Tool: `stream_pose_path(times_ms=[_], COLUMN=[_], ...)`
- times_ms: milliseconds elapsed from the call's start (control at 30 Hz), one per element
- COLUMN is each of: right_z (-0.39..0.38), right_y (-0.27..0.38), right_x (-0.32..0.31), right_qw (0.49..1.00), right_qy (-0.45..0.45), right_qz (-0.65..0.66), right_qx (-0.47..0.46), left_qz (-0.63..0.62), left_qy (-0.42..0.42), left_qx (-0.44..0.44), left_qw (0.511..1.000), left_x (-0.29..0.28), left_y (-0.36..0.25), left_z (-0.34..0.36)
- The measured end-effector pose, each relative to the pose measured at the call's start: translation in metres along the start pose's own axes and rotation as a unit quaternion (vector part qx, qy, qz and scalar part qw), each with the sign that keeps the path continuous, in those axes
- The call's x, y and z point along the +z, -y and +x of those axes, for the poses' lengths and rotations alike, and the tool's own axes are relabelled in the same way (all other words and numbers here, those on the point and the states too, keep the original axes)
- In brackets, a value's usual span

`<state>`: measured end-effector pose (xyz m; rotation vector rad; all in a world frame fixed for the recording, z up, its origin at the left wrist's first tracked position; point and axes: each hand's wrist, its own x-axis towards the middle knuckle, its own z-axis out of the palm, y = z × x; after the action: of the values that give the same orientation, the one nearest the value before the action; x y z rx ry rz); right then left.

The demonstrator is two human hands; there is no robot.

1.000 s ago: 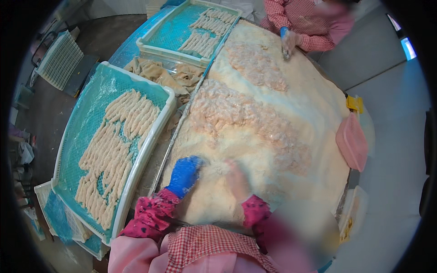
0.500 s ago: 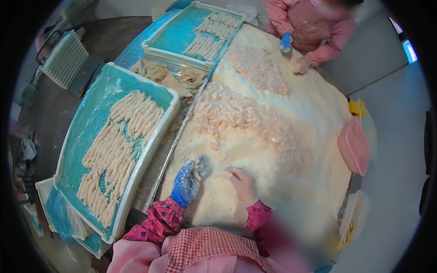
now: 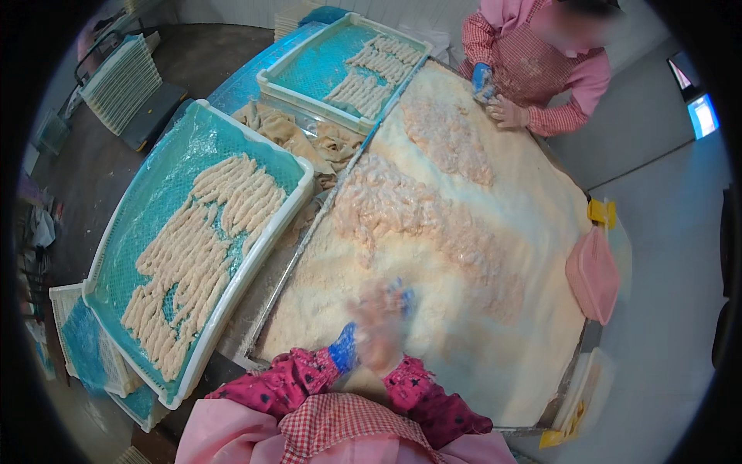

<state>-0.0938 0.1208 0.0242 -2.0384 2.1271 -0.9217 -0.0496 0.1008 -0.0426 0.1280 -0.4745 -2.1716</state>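
Observation:
My left hand (image 3: pixel 345 348), in a blue glove dusted with flour, and my bare right hand (image 3: pixel 379 336) are together just above the floury bed of pale breading (image 3: pixel 309 309) on the table. The right hand largely covers the left one. Motion smears the fingers of both, so whether anything lies between the palms is hidden. Beyond them, a heap of wet, pale pink raw meat pieces (image 3: pixel 394 197) spreads over the breading. To the left, a white-rimmed tray (image 3: pixel 301 185) lined with green mesh holds rows of breaded strips (image 3: pixel 209 255).
A second tray (image 3: pixel 267 81) with breaded strips stands farther off, past a crumpled tan cloth (image 3: pixel 282 131). A metal edge (image 3: pixel 297 267) borders the breading. Across the table, a co-worker's hands (image 3: pixel 506 112) are near another meat heap (image 3: pixel 448 139). A pink container (image 3: pixel 593 274) hangs at the right edge.
My hands were apart over the breading and have come together, the right one now over the left. The co-worker's hands have also come closer together.

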Motion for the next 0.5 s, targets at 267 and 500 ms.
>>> stream_pose_path(times_ms=[267,500], right_z=[0.007,0.034], right_y=[-0.011,-0.013], right_x=[-0.005,0.031], right_qw=[0.991,0.973], right_qy=[-0.089,-0.033], right_qz=[0.053,0.200], right_qx=[0.085,0.108], left_qz=[0.021,-0.223], left_qy=[0.023,-0.088], left_qx=[0.195,-0.032], left_qw=[0.980,0.970], left_x=[0.049,-0.035], left_y=[0.016,-0.054], left_z=[0.014,0.021])
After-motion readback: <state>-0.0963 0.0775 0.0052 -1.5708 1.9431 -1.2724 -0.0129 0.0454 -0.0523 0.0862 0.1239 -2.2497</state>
